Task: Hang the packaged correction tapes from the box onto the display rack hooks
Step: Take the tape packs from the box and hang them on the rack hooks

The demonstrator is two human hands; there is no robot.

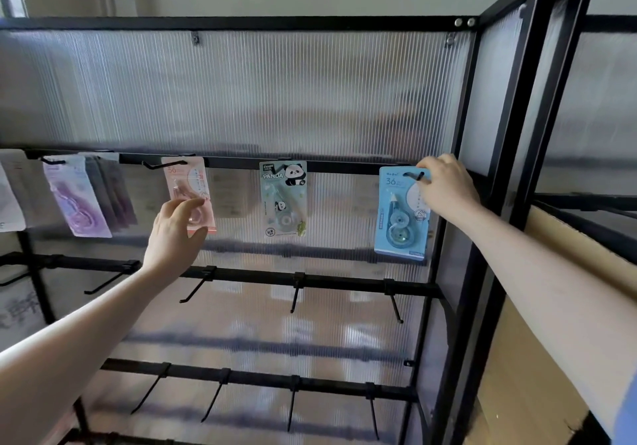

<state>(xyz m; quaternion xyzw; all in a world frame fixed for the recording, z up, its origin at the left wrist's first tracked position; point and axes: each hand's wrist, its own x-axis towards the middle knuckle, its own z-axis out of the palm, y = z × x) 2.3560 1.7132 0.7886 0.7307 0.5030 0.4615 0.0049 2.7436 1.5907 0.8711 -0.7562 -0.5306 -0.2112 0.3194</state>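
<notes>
Right hand (444, 186) pinches blue pack (401, 213) at its top corner, slot on the rightmost top-rail hook (418, 176). Left of it hangs the panda pack (284, 199); further left, left hand (175, 231) grasps pink pack (189, 193) — lower edge. Risk: letting go before the slots seat fully — packs slide off.

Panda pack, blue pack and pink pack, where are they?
panda pack (283, 199), head view, middle of its card.
blue pack (400, 217), head view, card centre.
pink pack (186, 177), head view, upper card.
</notes>
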